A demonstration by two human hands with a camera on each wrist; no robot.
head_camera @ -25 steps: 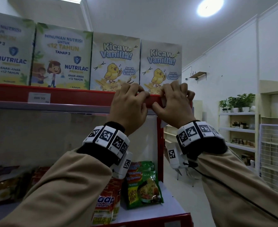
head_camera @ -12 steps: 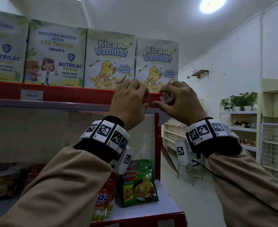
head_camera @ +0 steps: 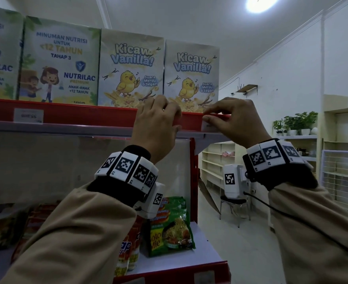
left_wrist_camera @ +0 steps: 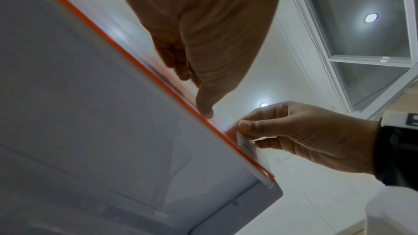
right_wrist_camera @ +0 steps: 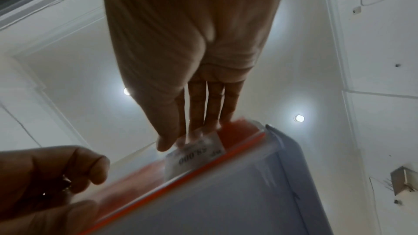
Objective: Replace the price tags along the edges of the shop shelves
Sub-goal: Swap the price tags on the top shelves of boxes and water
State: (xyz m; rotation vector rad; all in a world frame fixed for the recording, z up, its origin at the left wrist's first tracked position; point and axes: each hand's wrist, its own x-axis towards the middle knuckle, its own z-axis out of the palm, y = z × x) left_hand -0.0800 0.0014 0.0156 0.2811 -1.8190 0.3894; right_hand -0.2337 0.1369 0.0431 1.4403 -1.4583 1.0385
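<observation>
Price tag [right_wrist_camera: 196, 156] sits partly in the red shelf-edge strip [head_camera: 191, 121], pinched under your right hand [head_camera: 235, 121], near the shelf's end. Left hand [head_camera: 156, 121] is curled over the strip just beside it. Hold the cover open with the left and slide the tag down square until its bottom edge seats.

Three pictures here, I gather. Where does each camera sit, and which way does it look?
Head: worn on the head, looking forward and slightly up at the red shelf edge; both sleeves, left hand and right hand show.
Left wrist: under the left hand, looking up along the shelf's underside to the ceiling; the right hand shows too.
Right wrist: under the right hand, looking up likewise.
All three share the white price tag that the right hand pinches.
</observation>
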